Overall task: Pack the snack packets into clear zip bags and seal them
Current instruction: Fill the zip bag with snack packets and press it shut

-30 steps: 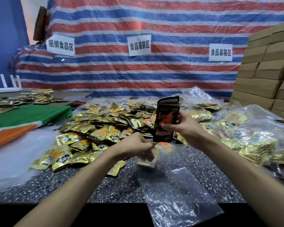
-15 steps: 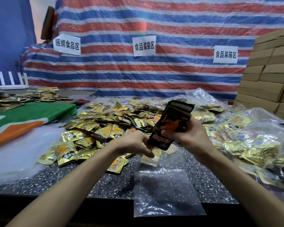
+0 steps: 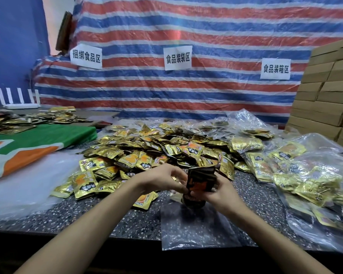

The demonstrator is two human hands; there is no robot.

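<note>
A clear zip bag [image 3: 196,228] lies flat on the speckled table [image 3: 99,214], its mouth toward the hands. My right hand [image 3: 220,192] grips a stack of dark snack packets [image 3: 201,179] with orange print, lower end at the bag's mouth. My left hand [image 3: 162,179] pinches at the bag's opening beside the stack; what its fingertips hold is blurred. A big heap of gold snack packets [image 3: 156,153] spreads behind the hands.
Filled clear bags of gold packets [image 3: 297,175] pile up at right, before stacked cardboard boxes [image 3: 331,95]. A green and orange cloth [image 3: 34,143] and white plastic sheet [image 3: 22,186] lie at left. More packets [image 3: 28,119] and a white router sit far left.
The dark packet stack came down from chest height and tilted until its lower end reached the bag's mouth. My left hand stayed at the bag's opening. The camera tilted upward slightly.
</note>
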